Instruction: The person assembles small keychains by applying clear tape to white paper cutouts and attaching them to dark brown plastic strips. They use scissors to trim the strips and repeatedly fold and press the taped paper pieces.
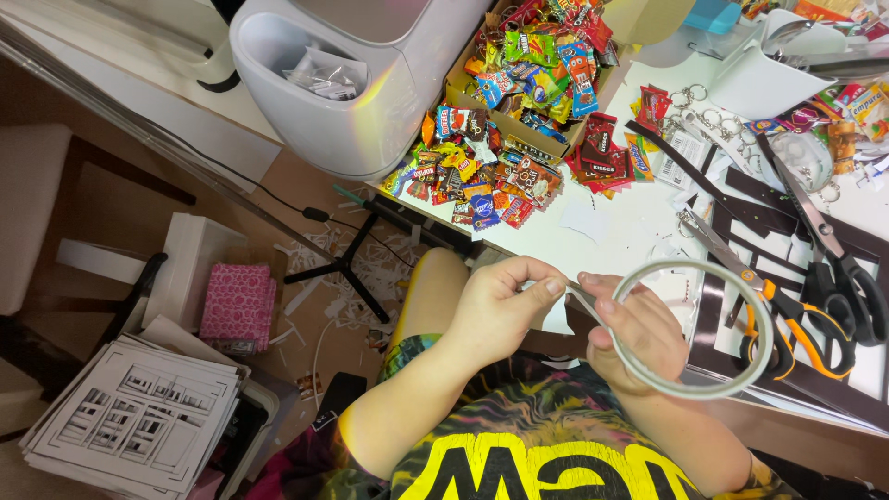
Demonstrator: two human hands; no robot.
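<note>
head view, tape ring (732,370), scissors (787,315) half hidden

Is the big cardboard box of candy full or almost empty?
Full. The cardboard box is heaped with candy, and more wrapped pieces spill out over the white table.

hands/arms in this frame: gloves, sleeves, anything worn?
Both bare: no gloves, rings, watch or bands visible on the left hand or the right hand. Forearms are uncovered up to the short sleeves of a tie-dye T-shirt, swirled in dark, green, pink and yellow, with large yellow block lettering across the chest. Fingernails are short and unpainted. No cables or markings on either arm.
</note>
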